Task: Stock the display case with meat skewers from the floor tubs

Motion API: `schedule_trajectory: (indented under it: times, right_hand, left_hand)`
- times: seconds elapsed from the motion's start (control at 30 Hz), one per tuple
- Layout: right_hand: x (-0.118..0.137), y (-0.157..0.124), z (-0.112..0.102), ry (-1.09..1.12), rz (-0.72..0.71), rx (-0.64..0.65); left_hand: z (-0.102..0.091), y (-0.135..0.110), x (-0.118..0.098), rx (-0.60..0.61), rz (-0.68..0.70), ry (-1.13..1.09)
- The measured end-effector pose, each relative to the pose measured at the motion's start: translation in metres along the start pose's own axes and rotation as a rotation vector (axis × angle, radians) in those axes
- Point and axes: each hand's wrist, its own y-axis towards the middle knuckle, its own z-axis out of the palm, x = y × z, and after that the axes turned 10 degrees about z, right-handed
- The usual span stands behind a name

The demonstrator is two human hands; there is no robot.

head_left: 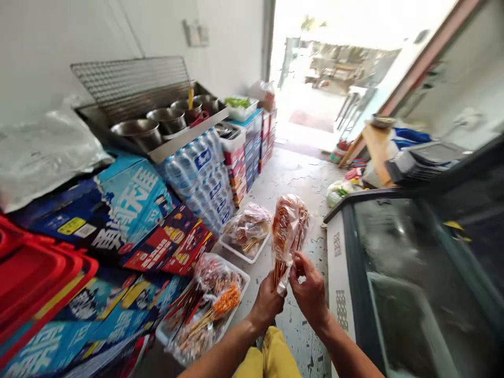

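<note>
Bagged skewers (pixel 280 266), sticks down, one hand on the sticks and one on the plastic

So the bundle's standing nearly upright in a clear bag (pixel 290 227), wide ends on top. Left hand (pixel 269 300) has its fingers wrapped round the bare sticks at the bottom — the rest of the bunch pokes up right above that fist. Right hand (pixel 309 286) is just beside it, thumb and forefinger pinching the bag's lower right edge. Over to the left, two white tubs sit low down — the far tub (pixel 254 260) has more wrapped stuff, and the near tub (pixel 244 287) is piled with sticks plus an orange bunch (pixel 227 301). Glass-topped freezer (pixel 339 273) on the right.
</note>
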Motion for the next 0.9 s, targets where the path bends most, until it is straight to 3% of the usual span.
schedule_trajectory:
  times: [0.1, 0.23, 0.3, 0.4, 0.43, 0.53, 0.6, 0.67, 0.77, 0.9]
  right_hand:
    - [0.031, -0.015, -0.068, -0.051, 0.113, -0.073]
    - [0.074, -0.064, -0.156, -0.026, 0.292, -0.155]
    - [0.093, -0.092, -0.197, 0.096, 0.401, -0.05]
    - [0.117, -0.13, -0.259, 0.347, 0.539, 0.224]
    - [0.123, -0.139, -0.278, 0.361, 0.551, 0.214]
    - [0.134, -0.164, -0.322, 0.064, 0.465, -0.179]
    - [0.137, -0.182, -0.337, -0.235, 0.353, -0.426]
    - [0.137, -0.206, -0.346, -0.488, 0.274, -0.565]
    - [0.136, -0.258, -0.36, -0.812, 0.263, -0.764]
    - [0.137, -0.347, -0.4, -0.911, 0.347, -0.996]
  left_hand:
    - [0.039, -0.026, -0.034, 0.127, -0.07, -0.037]
    - [0.077, -0.055, -0.072, 0.304, -0.12, 0.01]
    - [0.095, -0.07, -0.084, 0.43, -0.126, 0.031]
    - [0.125, -0.099, -0.09, 0.625, -0.143, 0.087]
    - [0.136, -0.111, -0.088, 0.695, -0.161, 0.106]
    - [0.171, -0.154, -0.077, 0.913, -0.307, 0.103]
    - [0.193, -0.186, -0.065, 1.03, -0.403, 0.109]
    - [0.214, -0.219, -0.051, 1.097, -0.4, 0.163]
    - [0.243, -0.272, -0.029, 1.187, -0.367, 0.23]
    - [0.275, -0.344, 0.0, 1.25, -0.431, 0.212]
